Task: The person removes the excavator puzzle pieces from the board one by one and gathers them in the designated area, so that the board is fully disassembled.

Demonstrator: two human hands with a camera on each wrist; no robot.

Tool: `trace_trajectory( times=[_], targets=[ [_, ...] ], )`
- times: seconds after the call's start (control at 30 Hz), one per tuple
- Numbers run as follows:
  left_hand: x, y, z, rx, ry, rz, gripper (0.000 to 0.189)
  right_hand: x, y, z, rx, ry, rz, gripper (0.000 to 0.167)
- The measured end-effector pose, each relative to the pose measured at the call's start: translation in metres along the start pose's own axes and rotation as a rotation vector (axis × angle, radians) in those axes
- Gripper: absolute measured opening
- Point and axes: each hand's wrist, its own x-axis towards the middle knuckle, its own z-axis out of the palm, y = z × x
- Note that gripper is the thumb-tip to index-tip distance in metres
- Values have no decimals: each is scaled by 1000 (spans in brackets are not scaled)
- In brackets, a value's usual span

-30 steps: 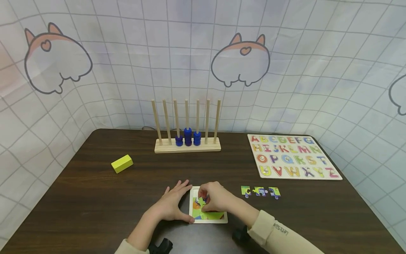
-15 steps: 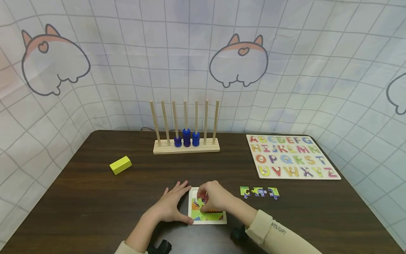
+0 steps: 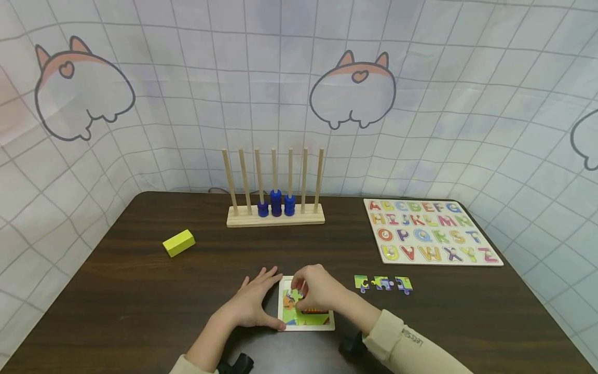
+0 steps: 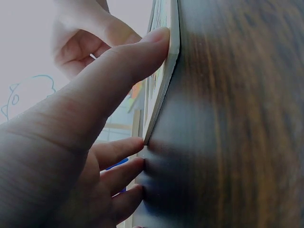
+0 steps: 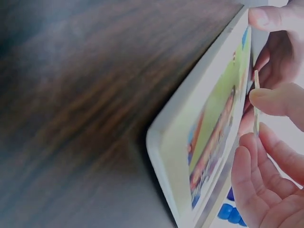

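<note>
My left hand (image 3: 248,305) lies at the left side of a small jigsaw puzzle board (image 3: 308,328) with a pale frame. Its thumb touches the near left corner and a fingertip meets the far left one; the fingers are mostly straight and spread. Over the board my right hand (image 3: 320,289) pinches a thin jigsaw piece (image 5: 257,80) between thumb and fingers. Seen edge-on in the right wrist view, the piece is held above the board. Part of the board's picture is hidden under the right hand. Three loose jigsaw pieces (image 3: 383,283) lie in a row to the right.
Behind stands a wooden peg abacus (image 3: 275,221) with several blue beads on its middle pegs. A yellow block (image 3: 179,243) lies at the left. An alphabet puzzle board (image 3: 432,231) rests at the back right of the dark wooden table (image 3: 117,306). Patterned cloth (image 3: 210,104) encloses the table.
Both hands stay nearly in place around the puzzle board. The right hand lifts or shifts only slightly with the jigsaw piece in its fingers, and the head view sways a little.
</note>
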Motion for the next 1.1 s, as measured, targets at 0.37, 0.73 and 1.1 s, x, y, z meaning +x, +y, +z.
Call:
trace_trajectory(
  times=[0.37, 0.73, 1.1],
  targets=[
    [0, 0, 1, 1, -2, 2, 101, -17, 12, -12, 19, 60, -21, 26],
    [0, 0, 2, 7, 6, -3, 102, -44, 32, -30, 12, 143, -56, 25],
    [-1, 2, 1, 0, 8, -7, 102, -75, 56, -45, -7, 181, -24, 22]
  ],
)
